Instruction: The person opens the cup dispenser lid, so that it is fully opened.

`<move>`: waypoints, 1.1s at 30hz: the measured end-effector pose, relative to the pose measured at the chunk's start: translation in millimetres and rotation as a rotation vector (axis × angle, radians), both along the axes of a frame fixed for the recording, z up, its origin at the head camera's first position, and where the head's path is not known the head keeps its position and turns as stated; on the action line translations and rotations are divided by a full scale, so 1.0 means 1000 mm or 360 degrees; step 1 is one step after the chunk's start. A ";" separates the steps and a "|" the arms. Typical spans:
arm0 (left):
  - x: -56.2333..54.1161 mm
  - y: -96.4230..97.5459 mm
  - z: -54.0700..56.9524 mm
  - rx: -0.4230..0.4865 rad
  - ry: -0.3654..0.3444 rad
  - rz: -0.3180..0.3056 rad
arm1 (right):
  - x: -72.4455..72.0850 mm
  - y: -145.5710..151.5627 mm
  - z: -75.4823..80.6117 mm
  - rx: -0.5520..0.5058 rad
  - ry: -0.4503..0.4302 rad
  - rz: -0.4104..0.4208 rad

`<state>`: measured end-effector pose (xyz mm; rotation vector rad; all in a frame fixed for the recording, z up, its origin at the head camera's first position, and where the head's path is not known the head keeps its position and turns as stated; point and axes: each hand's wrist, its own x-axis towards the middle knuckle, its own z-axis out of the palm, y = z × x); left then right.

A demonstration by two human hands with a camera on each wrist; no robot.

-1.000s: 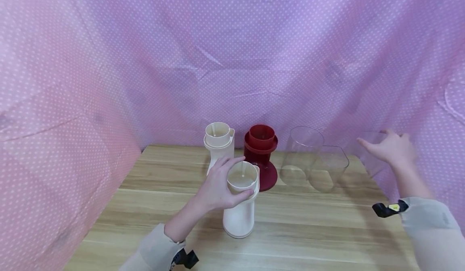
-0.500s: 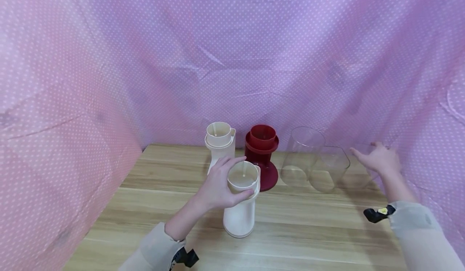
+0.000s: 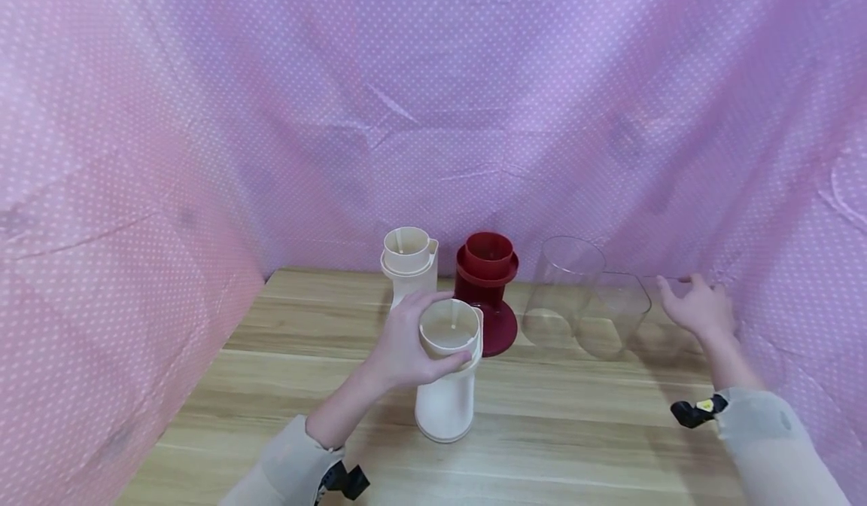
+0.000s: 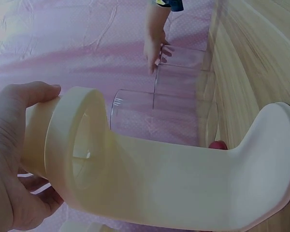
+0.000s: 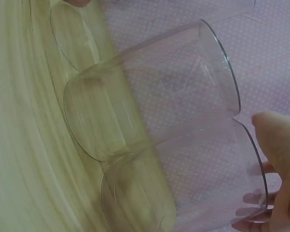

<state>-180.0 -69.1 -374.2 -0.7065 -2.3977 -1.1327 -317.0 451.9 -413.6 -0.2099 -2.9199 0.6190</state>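
My left hand (image 3: pixel 403 348) grips the round, cup-like top of a cream plastic stand (image 3: pixel 445 408), which stands upright on the wooden table. In the left wrist view the same stand shows a ring, a column and a flared foot. Over at the right, my right hand (image 3: pixel 701 312) is at the rim of the rightmost clear cylinder (image 5: pixel 203 179). Seen from the right wrist, its fingers (image 5: pixel 256 212) reach past that rim along the wall. The thumb is spread and appears just off the rim. This cylinder stands beside the middle clear cylinder (image 5: pixel 179 77), with rims close together.
A second cream stand (image 3: pixel 406 261) and a dark red stand (image 3: pixel 486 269) are upright behind the held one. A taller-looking clear cylinder (image 3: pixel 565 295) is right of the red stand. Polka-dot cloth (image 3: pixel 433 152) hangs close behind the table (image 3: pixel 576 431) and along its sides.
My right hand has moved left and down with the rightmost clear cylinder, which now stands beside the middle one. The left hand keeps its grip on the cream stand, almost unmoved.
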 end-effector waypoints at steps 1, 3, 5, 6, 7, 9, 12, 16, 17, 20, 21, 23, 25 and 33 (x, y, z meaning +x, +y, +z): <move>-0.001 -0.001 0.000 0.0022 0.0028 0.0000 | 0.000 0.000 -0.002 0.0002 0.0035 0.0023; -0.002 -0.005 0.000 0.0058 0.0078 -0.0005 | -0.001 0.000 -0.004 -0.0011 0.0107 0.0069; -0.003 -0.009 0.003 0.0095 0.0104 -0.0014 | -0.001 0.001 -0.007 -0.0024 0.0155 0.0096; -0.004 -0.012 0.005 0.0107 0.0113 -0.0016 | -0.001 0.000 -0.008 -0.0039 0.0168 0.0102; -0.005 -0.015 0.007 0.0116 0.0120 -0.0017 | -0.001 0.000 -0.009 -0.0051 0.0179 0.0103; -0.006 -0.023 0.013 0.0131 0.0122 -0.0025 | 0.000 0.000 -0.010 -0.0075 0.0184 0.0092; -0.011 -0.035 0.020 0.0132 0.0159 -0.0041 | 0.001 -0.001 -0.011 -0.0093 0.0194 0.0078; -0.017 -0.054 0.027 0.0100 0.0224 -0.0031 | 0.004 -0.002 -0.012 -0.0109 0.0202 0.0069; -0.018 -0.058 0.029 0.0082 0.0237 -0.0019 | 0.004 -0.002 -0.013 -0.0110 0.0205 0.0068; -0.021 -0.073 0.034 0.0014 0.0258 0.0025 | 0.004 -0.002 -0.013 -0.0117 0.0204 0.0062; -0.021 -0.078 0.036 -0.0010 0.0258 0.0039 | 0.004 -0.003 -0.013 -0.0117 0.0200 0.0059; -0.022 -0.089 0.038 -0.0060 0.0258 0.0063 | 0.004 -0.003 -0.013 -0.0118 0.0180 0.0053; -0.023 -0.100 0.041 -0.0099 0.0236 0.0088 | 0.004 -0.004 -0.012 -0.0118 0.0162 0.0047; -0.041 -0.147 0.048 -0.0230 0.0094 0.0190 | 0.004 -0.004 -0.009 -0.0111 0.0161 0.0041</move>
